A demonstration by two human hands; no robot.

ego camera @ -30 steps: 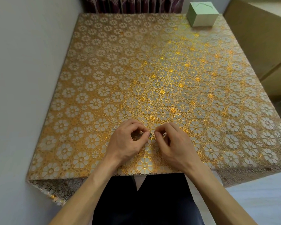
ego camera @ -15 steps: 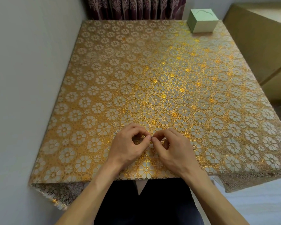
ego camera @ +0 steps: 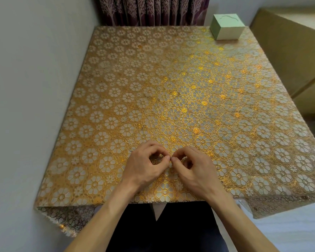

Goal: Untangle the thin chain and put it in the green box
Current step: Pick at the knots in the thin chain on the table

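Near the table edge, left hand and right hand pinch the chain.

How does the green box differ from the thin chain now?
The green box stands untouched at the far right corner of the flowered tablecloth; the chain is at its near edge, pinched by the left hand and right hand. The box shows plainly; the chain is mostly hidden by them. Both lie over the cloth.
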